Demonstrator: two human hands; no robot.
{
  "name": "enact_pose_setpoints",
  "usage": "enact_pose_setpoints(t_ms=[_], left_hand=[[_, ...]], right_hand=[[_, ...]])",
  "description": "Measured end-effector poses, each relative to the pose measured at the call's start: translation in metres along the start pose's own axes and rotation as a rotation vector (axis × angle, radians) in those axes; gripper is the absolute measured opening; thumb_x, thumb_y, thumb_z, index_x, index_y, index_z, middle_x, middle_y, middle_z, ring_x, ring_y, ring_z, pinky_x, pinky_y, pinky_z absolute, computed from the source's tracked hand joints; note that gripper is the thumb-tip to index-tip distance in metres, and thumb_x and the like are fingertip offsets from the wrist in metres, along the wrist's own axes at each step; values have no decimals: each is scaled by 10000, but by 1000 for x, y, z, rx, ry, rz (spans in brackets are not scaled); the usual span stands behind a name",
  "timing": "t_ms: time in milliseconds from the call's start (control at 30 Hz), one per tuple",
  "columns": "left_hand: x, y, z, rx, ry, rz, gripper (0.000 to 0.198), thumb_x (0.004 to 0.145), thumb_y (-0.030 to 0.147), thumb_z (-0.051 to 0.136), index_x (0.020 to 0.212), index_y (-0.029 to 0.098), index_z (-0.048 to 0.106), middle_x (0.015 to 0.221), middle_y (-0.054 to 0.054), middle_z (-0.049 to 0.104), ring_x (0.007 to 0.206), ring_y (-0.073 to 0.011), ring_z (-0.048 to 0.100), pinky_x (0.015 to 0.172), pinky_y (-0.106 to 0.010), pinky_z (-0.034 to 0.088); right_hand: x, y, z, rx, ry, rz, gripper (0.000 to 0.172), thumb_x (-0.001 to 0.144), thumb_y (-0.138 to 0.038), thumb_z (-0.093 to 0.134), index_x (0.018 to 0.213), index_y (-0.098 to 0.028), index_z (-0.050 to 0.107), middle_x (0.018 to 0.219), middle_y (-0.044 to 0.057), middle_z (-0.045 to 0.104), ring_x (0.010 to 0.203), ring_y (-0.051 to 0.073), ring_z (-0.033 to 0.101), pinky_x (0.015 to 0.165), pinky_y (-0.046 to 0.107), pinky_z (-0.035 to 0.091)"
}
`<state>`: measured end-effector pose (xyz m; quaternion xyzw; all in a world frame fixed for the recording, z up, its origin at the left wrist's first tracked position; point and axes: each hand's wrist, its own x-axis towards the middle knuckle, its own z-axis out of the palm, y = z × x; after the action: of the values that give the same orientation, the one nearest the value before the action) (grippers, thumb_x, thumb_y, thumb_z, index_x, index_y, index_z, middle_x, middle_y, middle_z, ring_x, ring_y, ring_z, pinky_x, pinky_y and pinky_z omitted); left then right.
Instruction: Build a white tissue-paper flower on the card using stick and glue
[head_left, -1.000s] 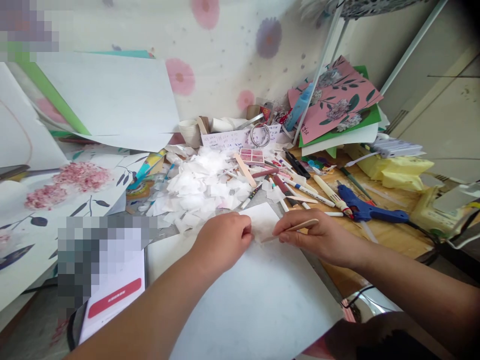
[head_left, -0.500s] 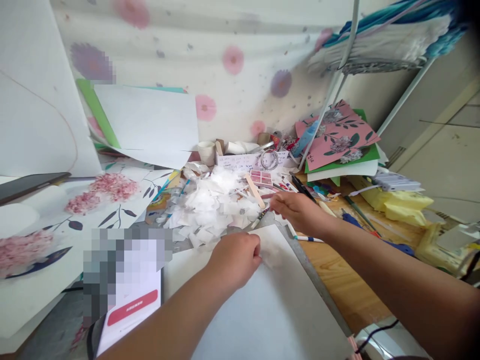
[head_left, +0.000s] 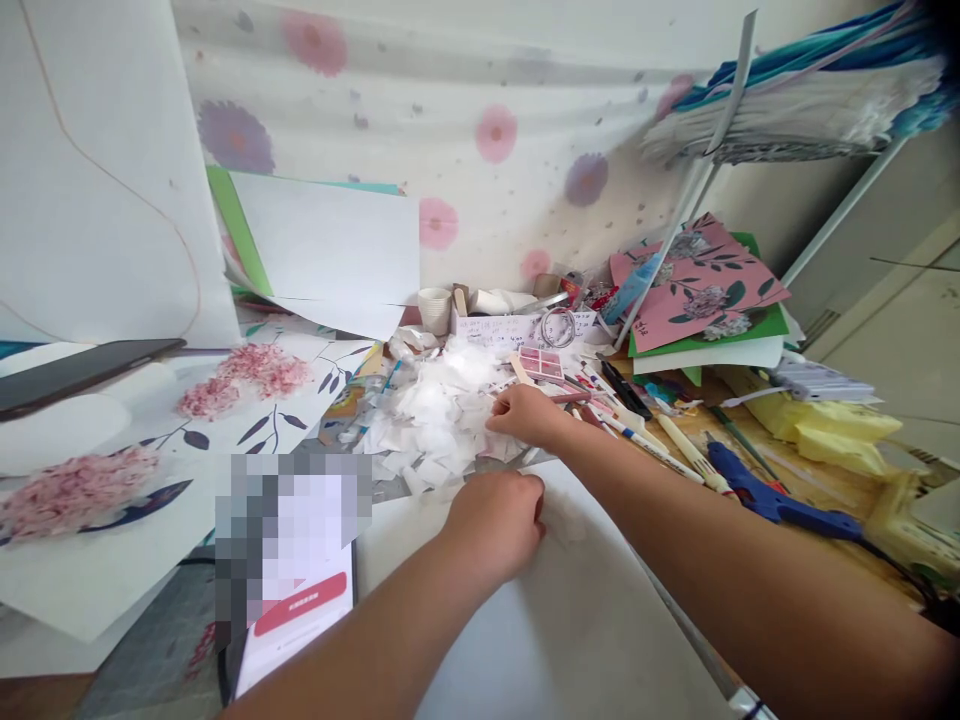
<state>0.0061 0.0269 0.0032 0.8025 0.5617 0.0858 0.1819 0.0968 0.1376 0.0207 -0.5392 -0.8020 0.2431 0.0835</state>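
Observation:
My left hand (head_left: 496, 525) is closed, its fingers curled under and hidden, over a large white sheet (head_left: 495, 650). Just right of its fingers, faint whitish thin pieces (head_left: 568, 522) lie on the sheet. Farther forward, my right hand (head_left: 527, 415) has its fingers pinched at the right edge of a heap of small white paper pieces (head_left: 435, 410). What either hand holds, if anything, cannot be made out. Behind the right hand are a wooden stick (head_left: 520, 369) and a pink sectioned palette (head_left: 541, 364).
A phone (head_left: 300, 610) lies left of my left forearm. On the right are pens (head_left: 649, 445), a black marker (head_left: 626, 390) and a blue glue gun (head_left: 780, 500). Paper cups (head_left: 435, 310) stand at the back. A sheet with pink textured flowers (head_left: 259, 372) lies on the left.
My right hand has moved left, from beside the wooden stick and pens to the paper heap. My left hand stays curled over the sheet. The whole view has shifted somewhat.

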Motion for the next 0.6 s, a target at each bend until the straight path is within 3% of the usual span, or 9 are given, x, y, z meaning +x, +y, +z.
enact_pose_setpoints(t_ms=[133,300,467,600], left_hand=[[-1,0,-3,-54,-22,-11,48,632,193,566,664,213,595,715,-24,629,657,-200,568,502,-266,315],[-2,-5,-19,-185,-65,-46,77,607,187,558,659,212,608,709,-18,612,629,-190,558,492,-262,329],[-4,-10,-38,-414,-175,2,294,690,294,555,978,253,606,942,4,630,657,-138,579,503,-222,412],[-4,-5,-33,-625,-213,52,397,704,383,616,1077,255,569,1001,4,612,777,-128,584,622,-210,461]], right_hand=[[-29,-1,-15,208,-11,-35,140,734,-229,631,670,-143,541,562,-57,440,528,78,420,488,203,316],[-83,20,-37,427,-147,-46,201,664,-314,618,620,-160,496,529,-76,362,495,63,313,473,210,241],[-115,42,-31,475,-245,35,172,631,-288,617,608,-156,509,518,-70,383,490,69,322,465,214,217],[-120,47,-21,447,-234,90,152,635,-258,620,598,-157,513,501,-66,393,479,74,329,457,218,209]])
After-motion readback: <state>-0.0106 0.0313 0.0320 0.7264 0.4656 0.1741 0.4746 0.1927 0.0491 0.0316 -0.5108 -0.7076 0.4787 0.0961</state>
